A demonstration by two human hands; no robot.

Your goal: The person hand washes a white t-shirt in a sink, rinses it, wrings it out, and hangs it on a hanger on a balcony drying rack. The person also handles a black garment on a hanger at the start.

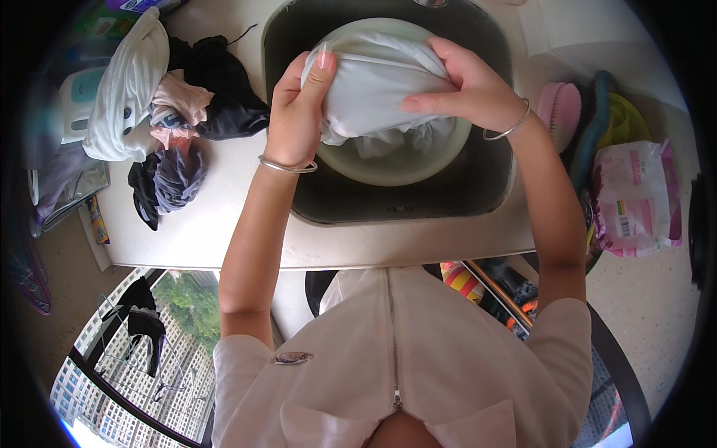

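A wet, pale grey-white cloth [381, 89] is stretched between my two hands above a round, pale plastic basin [392, 173]. My left hand [305, 98] grips its left edge, thumb on top. On the other side, my right hand [465, 89] pinches the gathered fabric between thumb and fingers. The cloth's lower folds hang into the basin, where water appears to lie. The basin stands inside a dark sink [358, 204]. Each of my wrists wears a silver bangle.
Left on the counter lie a white garment [131, 84], black clothing [224, 89], a pink cloth [182, 95] and a grey-purple cloth [179, 176]. To the right are a pink brush [559, 112], a blue hose-like item [596, 123] and a pink-white package [638, 196]. A faucet part [431, 2] shows at the top.
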